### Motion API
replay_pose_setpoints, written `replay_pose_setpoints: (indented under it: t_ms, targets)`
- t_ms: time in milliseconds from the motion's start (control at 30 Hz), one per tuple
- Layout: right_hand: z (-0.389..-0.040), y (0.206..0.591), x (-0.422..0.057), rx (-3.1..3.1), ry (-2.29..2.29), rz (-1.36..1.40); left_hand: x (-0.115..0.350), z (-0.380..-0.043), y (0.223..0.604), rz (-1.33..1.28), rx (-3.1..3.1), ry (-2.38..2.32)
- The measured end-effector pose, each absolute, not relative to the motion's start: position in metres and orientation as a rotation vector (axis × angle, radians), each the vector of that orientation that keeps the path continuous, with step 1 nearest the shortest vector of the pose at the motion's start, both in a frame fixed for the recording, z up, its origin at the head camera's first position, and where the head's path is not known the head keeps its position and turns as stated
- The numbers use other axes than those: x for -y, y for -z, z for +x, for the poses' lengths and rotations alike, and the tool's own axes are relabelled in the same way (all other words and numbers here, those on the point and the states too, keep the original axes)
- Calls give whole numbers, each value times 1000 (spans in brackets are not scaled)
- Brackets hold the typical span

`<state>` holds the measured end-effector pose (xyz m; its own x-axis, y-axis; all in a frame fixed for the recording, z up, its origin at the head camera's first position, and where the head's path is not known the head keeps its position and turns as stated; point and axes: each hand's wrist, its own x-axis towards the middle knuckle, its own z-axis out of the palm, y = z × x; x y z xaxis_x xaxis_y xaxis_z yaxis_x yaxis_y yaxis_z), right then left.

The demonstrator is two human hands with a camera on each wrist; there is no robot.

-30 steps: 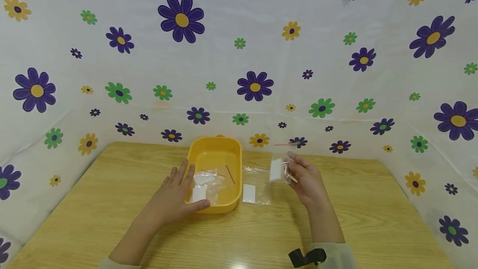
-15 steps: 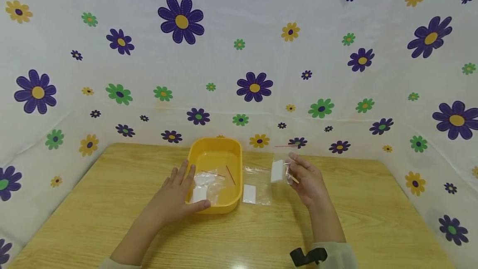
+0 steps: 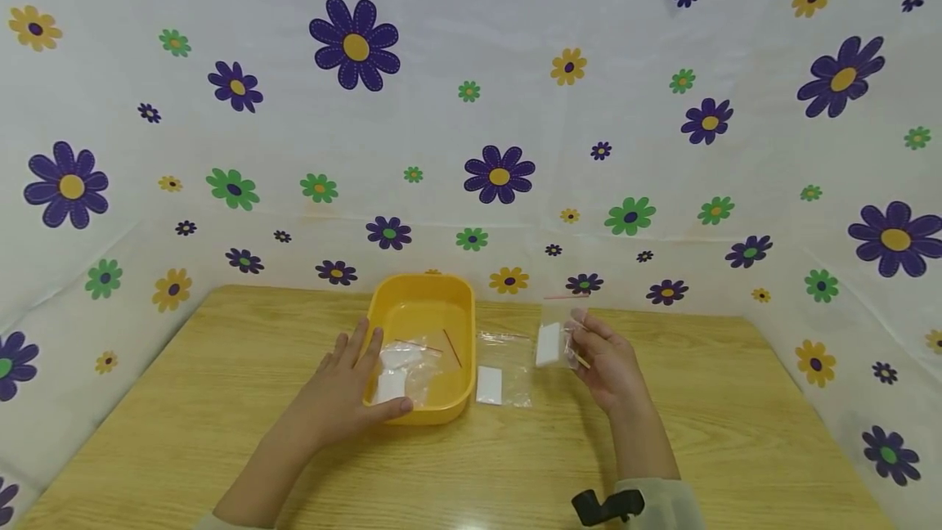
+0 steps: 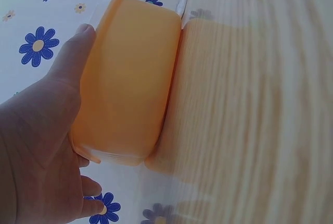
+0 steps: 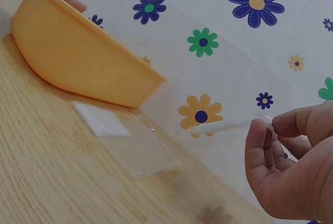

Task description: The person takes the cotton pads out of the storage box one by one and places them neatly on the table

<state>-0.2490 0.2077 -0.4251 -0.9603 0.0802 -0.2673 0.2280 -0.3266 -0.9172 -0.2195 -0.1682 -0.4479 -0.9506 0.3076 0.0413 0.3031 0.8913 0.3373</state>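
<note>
My right hand (image 3: pixel 607 362) pinches a small clear zip bag (image 3: pixel 553 334) by its edge, above the table. A flat white piece is inside the bag, and a red line runs along its top. My left hand (image 3: pixel 334 395) rests with spread, fairly straight fingers on the left rim of a yellow plastic basin (image 3: pixel 423 414), its thumb at the near rim. Inside the basin lie clear bags with white pieces (image 3: pixel 392 387) and red strips. Another zip bag (image 3: pixel 515 383) with a white piece lies flat on the table, just right of the basin.
All stands on a wood-grain table (image 3: pixel 471 473). A white cloth (image 3: pixel 441 121) printed with flowers hangs behind the table and at both sides. A black strap mount (image 3: pixel 609 505) is on the right wrist.
The bag in my right hand has tilted, so more of its clear face and red top line show. The left hand and the basin stay put; the head view shifts slightly.
</note>
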Motion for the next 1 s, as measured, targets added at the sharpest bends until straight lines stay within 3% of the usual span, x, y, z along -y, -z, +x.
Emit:
replay_pose_setpoints:
  t_ms: [1000]
  targets:
    - [-254,448,-223,-1907,2283,468,169,-219,449,493,-3042,-535]
